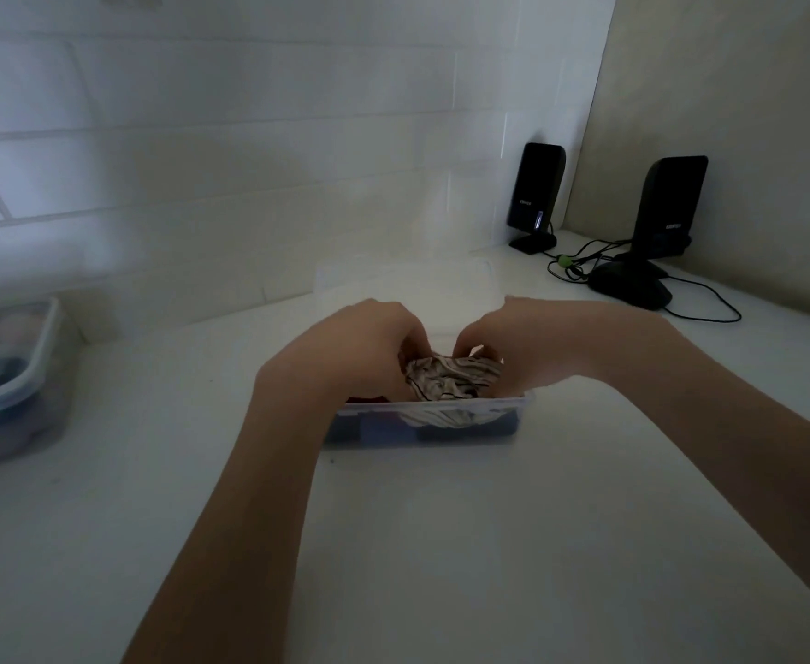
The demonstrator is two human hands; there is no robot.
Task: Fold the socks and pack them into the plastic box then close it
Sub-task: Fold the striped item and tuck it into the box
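Two hands work over one clear plastic box (pixel 429 426) on the white table (pixel 441 543). The left hand (pixel 359 347) and right hand (pixel 513 345) each have their grip closed on one striped sock (pixel 446 378), bunched at the box's open top above dark socks inside. One lid (pixel 407 280) lies behind. Two black speakers (pixel 536 194) stand far right; one second box (pixel 15 376) sits left.

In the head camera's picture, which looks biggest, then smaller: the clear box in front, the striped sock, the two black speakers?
1. Clear box.
2. Right speaker and left speaker: alike, and farther off, so unsure.
3. Striped sock, partly hidden by the hands.
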